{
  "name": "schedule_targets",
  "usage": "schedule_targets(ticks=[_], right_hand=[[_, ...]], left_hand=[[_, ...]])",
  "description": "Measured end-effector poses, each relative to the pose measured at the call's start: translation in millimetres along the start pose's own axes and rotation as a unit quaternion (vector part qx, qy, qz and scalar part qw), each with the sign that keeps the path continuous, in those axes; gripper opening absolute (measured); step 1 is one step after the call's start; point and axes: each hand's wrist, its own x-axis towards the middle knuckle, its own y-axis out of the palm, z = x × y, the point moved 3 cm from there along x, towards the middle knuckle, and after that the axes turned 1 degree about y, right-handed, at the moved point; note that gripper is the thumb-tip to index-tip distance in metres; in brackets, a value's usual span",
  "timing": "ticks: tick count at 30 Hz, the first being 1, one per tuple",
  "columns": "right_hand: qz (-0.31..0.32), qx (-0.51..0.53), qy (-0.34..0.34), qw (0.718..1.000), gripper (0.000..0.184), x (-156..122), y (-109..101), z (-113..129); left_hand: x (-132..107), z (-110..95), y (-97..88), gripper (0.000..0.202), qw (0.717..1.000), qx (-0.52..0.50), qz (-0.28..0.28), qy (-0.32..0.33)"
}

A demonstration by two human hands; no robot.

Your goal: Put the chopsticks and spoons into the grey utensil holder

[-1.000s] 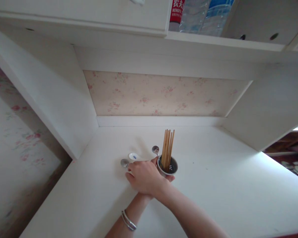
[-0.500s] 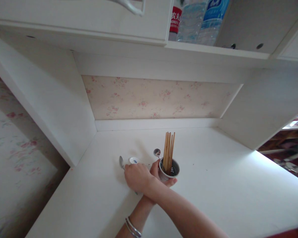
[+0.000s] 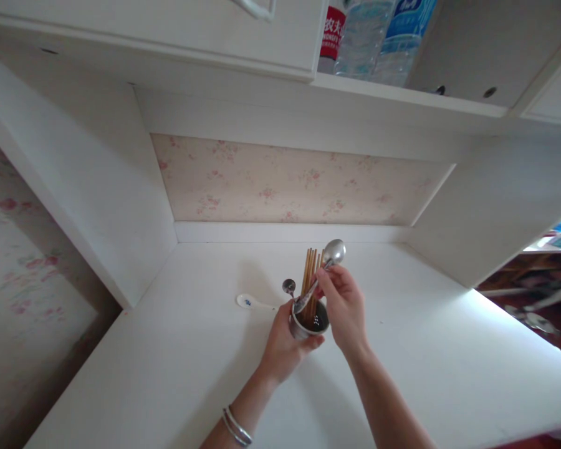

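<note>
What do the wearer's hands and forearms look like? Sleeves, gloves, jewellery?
Left hand and right hand: ungloved. No sleeves in frame. Shiny, silver-coloured, rounded bangle, seemingly two slim bands, near the left wrist; nothing worn on the right wrist. No visible markings; too small to rule out rings.

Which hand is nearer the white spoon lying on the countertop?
Left. The left hand, around the cup, is just right of the white spoon, near its handle end; the right hand, holding a metal spoon, is farther right.

On the white tabletop, a white, seemingly ceramic spoon
</note>
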Motion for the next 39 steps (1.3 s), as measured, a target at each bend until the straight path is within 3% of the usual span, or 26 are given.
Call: schedule_targets(ticks=[4,8,13,16,18,22,26,29,33,35,37,39], right_hand=[[-0.031,-0.002,0.027,0.999,0.027,6.6,-28.7,-20.4],[0.011,-0.054,0.051,0.997,0.027,-3.5,-38.3,-45.4],[0.047,-0.145,-0.006,0.988,0.025,-11.5,-45.1,-67.1],[0.078,-0.117,0.005,0.990,0.030,-15.4,-51.0,-77.5],[0.149,-0.060,0.042,0.986,0.040,-20.8,-51.3,-83.7],[0.282,0.049,0.121,0.951,0.065,-34.6,-45.4,-91.4],[0.275,0.047,0.118,0.953,0.060,-37.2,-41.5,-94.7],[0.272,0.045,0.114,0.954,0.057,-36.0,-40.1,-94.7],[0.274,0.034,0.112,0.954,0.059,-34.8,-41.0,-93.6],[0.275,0.029,0.111,0.955,0.060,-34.4,-41.7,-94.4],[0.274,0.030,0.110,0.955,0.060,-34.1,-42.1,-95.9],[0.272,0.028,0.109,0.956,0.059,-33.8,-42.5,-97.4]], left_hand=[[1.0,-0.6,-0.7,0.074,1.000,0.015,-0.008,0.006],[1.9,4.2,-3.1,0.076,0.999,0.031,-0.024,0.007],[3.3,3.8,-2.1,0.072,0.998,0.057,-0.015,0.009],[3.5,0.3,-0.5,0.071,0.999,0.054,-0.001,0.009],[3.8,-1.2,0.6,0.070,0.998,0.054,0.008,0.009],[3.2,-2.5,1.7,0.072,0.998,0.048,0.009,0.033],[-3.1,-3.9,-3.9,0.072,0.989,0.140,-0.012,0.055],[-8.2,-1.8,-20.8,0.074,0.974,0.225,-0.019,0.010],[-4.3,-0.8,-68.4,0.042,0.915,0.383,-0.060,-0.109],[3.3,-7.2,-95.9,0.031,0.851,0.500,-0.099,-0.126],[12.1,-13.5,-119.2,0.035,0.767,0.609,-0.120,-0.165],[21.4,-18.5,-133.9,0.040,0.723,0.653,-0.126,-0.187]])
